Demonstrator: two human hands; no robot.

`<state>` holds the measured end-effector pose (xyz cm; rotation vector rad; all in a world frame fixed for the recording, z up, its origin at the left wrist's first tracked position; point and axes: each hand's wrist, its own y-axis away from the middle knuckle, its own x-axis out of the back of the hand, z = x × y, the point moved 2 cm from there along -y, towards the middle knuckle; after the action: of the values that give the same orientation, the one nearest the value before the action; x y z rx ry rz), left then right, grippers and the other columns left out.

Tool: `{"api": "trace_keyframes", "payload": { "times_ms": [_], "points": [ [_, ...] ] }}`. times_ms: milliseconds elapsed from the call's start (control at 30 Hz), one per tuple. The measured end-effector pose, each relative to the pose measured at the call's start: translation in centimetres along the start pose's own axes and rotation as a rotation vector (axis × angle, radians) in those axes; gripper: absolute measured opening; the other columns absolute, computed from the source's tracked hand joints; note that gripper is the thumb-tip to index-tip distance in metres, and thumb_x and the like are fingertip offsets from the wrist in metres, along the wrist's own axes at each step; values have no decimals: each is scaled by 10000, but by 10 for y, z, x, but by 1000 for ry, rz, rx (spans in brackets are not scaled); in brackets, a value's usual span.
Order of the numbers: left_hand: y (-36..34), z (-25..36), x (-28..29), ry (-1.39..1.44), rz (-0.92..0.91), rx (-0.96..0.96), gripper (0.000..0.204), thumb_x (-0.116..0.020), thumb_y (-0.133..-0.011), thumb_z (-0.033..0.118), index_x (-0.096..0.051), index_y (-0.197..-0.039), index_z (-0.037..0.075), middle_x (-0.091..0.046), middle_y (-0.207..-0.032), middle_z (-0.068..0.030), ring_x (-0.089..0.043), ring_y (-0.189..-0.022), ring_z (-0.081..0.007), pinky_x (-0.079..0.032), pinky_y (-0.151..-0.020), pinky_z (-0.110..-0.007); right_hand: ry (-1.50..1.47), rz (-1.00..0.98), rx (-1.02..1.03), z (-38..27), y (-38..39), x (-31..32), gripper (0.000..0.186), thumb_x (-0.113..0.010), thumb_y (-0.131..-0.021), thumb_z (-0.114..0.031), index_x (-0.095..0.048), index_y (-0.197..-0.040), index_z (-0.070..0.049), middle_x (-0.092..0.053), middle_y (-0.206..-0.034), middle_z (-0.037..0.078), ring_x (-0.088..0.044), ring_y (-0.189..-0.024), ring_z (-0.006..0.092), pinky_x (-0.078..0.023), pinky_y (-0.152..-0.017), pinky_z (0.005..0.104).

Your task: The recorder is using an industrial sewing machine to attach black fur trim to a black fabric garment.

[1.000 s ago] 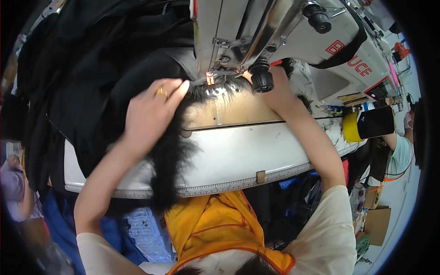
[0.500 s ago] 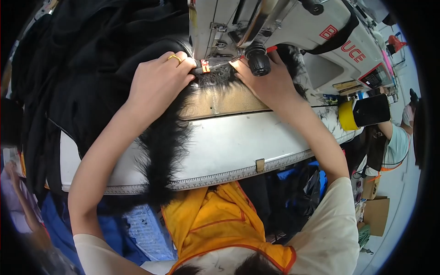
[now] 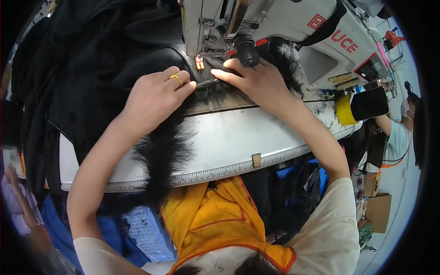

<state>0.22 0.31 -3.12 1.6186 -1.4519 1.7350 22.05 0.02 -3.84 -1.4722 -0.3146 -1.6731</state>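
Observation:
My left hand (image 3: 158,98), with a yellow ring, has its fingers pinched on the edge of a black garment (image 3: 91,59), just in front of the orange presser foot (image 3: 199,63) of a white sewing machine (image 3: 321,23). From under this hand a strip of black fur trim (image 3: 167,156) hangs over the table's front edge. Right of the presser foot, my right hand (image 3: 266,87) lies on the black cloth and fur, its thumb and index finger stretched leftward and apart. The machine's black knob (image 3: 247,51) hides part of its other fingers.
A ruler tape (image 3: 220,174) runs along the front of the white table (image 3: 224,137). To the right, a yellow and black holder (image 3: 350,110) stands at the table's end. An orange apron (image 3: 215,220) covers my lap. Other people are visible at both sides.
The cloth edge has come out nearer to me, and a dark seam now shows by the presser foot. My left hand has shifted slightly left and nearer; my right thumb and index finger have spread.

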Motion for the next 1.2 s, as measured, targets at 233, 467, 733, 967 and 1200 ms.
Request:
{"api": "trace_keyframes", "payload": {
  "times_ms": [233,467,733,967,1200],
  "points": [
    [-6,8,-6,77,132,145,103,-628,-713,139,-560,-777,94,-521,-805,25,-546,-778,-111,-475,-596,-251,-137,218,119,7,-10,-18,399,-593,-708,-75,-599,-1092,-184,-581,-1000,-17,-578,-931,155,-484,-779,272],
    [-11,-5,-14,-34,124,81,129,-608,-663,87,-562,-783,79,-525,-785,17,-551,-743,-114,-468,-549,-233,39,203,38,28,-10,-20,68,-600,-645,-139,-577,-705,-117,-563,-793,10,-590,-715,155,-485,-677,282],
    [-16,-20,-18,-26,127,80,173,-603,-662,94,-624,-834,105,-522,-711,11,-548,-721,-108,-463,-518,-241,-59,383,-26,26,-17,-13,136,-577,-565,-69,-442,-573,-82,-493,-642,33,-548,-633,178,-472,-625,279],
    [-19,-21,-20,-59,134,99,178,-595,-667,92,-635,-838,122,-546,-720,9,-558,-729,-109,-467,-527,-238,-63,386,-91,24,-19,-17,127,-560,-574,-41,-438,-577,-81,-492,-667,39,-547,-625,185,-471,-629,285],
    [-21,-16,-19,-104,63,156,112,-590,-677,99,-614,-786,107,-555,-697,4,-573,-752,-119,-473,-588,-248,64,335,-52,20,-22,-14,102,-567,-612,-31,-473,-618,-69,-508,-699,41,-561,-638,171,-472,-645,275]
  ]
}}
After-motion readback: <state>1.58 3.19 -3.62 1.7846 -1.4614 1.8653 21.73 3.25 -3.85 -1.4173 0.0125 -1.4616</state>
